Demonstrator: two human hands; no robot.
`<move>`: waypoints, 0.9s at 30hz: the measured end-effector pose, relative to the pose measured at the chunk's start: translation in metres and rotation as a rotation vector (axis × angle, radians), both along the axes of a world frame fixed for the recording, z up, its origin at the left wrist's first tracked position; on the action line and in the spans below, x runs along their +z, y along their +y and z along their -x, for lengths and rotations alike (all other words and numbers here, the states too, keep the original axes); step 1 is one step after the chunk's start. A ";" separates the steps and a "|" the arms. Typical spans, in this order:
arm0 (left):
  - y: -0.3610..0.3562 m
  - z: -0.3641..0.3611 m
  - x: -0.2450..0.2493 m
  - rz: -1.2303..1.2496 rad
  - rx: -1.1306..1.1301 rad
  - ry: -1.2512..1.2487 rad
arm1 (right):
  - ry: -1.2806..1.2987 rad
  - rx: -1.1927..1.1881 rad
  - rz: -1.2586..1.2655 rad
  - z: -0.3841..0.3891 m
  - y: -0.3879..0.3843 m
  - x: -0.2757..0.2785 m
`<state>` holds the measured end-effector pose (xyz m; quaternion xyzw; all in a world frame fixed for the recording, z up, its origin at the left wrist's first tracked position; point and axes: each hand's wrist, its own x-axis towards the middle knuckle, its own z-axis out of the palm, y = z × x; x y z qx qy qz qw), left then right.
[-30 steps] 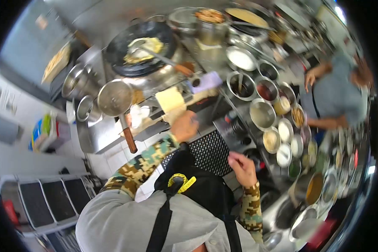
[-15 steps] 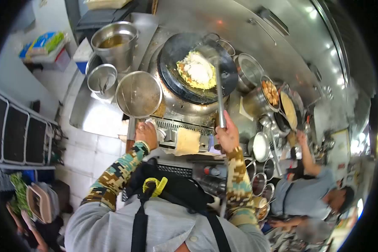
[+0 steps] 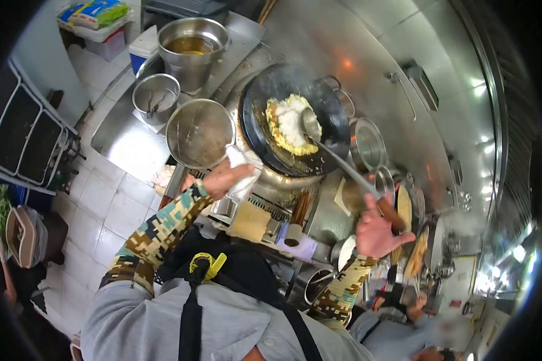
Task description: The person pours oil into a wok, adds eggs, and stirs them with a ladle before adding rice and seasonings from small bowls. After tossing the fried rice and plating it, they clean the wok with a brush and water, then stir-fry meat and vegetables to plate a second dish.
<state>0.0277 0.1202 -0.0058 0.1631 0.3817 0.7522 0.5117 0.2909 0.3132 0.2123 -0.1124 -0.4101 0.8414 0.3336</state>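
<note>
A black wok (image 3: 256, 114) on the stove holds scrambled yellow egg with a white mound, which looks like rice, on top. The bowl of a long ladle (image 3: 350, 171) rests against the food, its handle slanting over the wok's right rim. My right hand (image 3: 376, 231) is at the wooden handle end, palm showing, fingers and thumb spread, with the handle lying against the fingers. My left hand (image 3: 226, 178) is closed on a folded white cloth (image 3: 241, 174) by the wok's near left rim.
A round strainer (image 3: 200, 133) sits left of the wok, beside a small pot (image 3: 155, 96) with utensils and a tall pot (image 3: 193, 48) of brown liquid. Lidded pots (image 3: 367, 144) stand at right. Another person (image 3: 397, 331) works at lower right.
My left hand has lifted the cloth from beside the strainer's handle toward the wok. The ladle has swung down to the right, and my right hand has gone from gripping it to spread fingers.
</note>
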 end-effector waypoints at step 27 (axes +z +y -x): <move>0.142 0.014 -0.003 0.539 -0.074 -0.245 | -0.119 -0.514 -0.461 0.244 0.158 0.041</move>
